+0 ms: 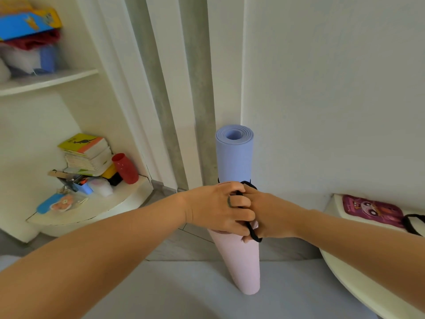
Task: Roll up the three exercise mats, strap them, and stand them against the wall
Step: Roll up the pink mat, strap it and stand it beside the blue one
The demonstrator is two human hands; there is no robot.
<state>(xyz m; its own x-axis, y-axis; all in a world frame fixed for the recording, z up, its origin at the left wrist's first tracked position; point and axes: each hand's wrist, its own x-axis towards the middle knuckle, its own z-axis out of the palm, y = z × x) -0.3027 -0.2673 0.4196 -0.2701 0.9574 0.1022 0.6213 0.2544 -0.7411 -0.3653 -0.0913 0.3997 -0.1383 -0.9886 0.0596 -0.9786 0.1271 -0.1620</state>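
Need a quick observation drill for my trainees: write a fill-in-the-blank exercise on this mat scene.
1. The blue mat stands upright against the ____.
2. The left hand grips the top of the pink mat, while the right hand holds a ____ strap.
3. On the low shelf, the red cup stands beside a stack of ____.

Missing words: wall; black; books.

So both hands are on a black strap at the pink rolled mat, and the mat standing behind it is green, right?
Not quite: the head view shows the mat behind is pale blue, not green. The left hand and right hand do handle the black strap on the pink rolled mat.
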